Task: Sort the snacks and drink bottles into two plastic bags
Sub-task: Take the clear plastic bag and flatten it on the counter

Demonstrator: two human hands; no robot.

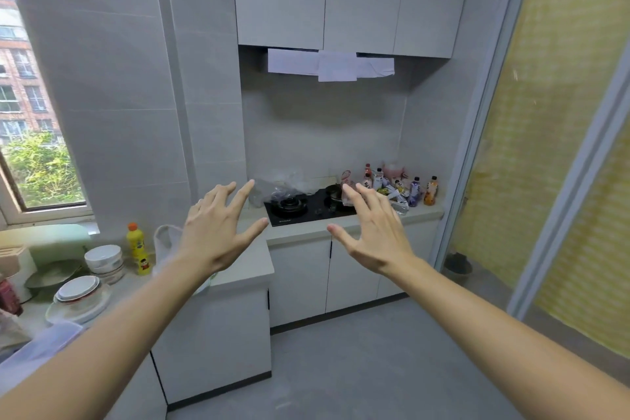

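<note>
On the far tabletop [426,211], right of the black hob [306,208]: drink bottles [414,191] clustered upright, long axes vertical, caps up, with snack packets [395,196] lying mixed among them. Grouped close together, probably as staging for sorting. Crumpled clear plastic bag [289,182] resting on the far left of the hob, near the wall; mouth direction not discernible. Second pale bag [165,242] standing on the nearer tabletop to the left, beside a yellow bottle [136,242] and stacked bowls [104,261].

Left hand [214,235] and right hand [375,235] raised in mid-air, well short of the tabletop, palms facing away. Fingers [242,196] spread wide and nearly straight on both hands; nothing held, nothing touched. Posture suggests a start position ahead of any reach. No item bagged yet, judging by the layout. Next step likely: approach the far tabletop, open one bag, load bottles upright.
</note>
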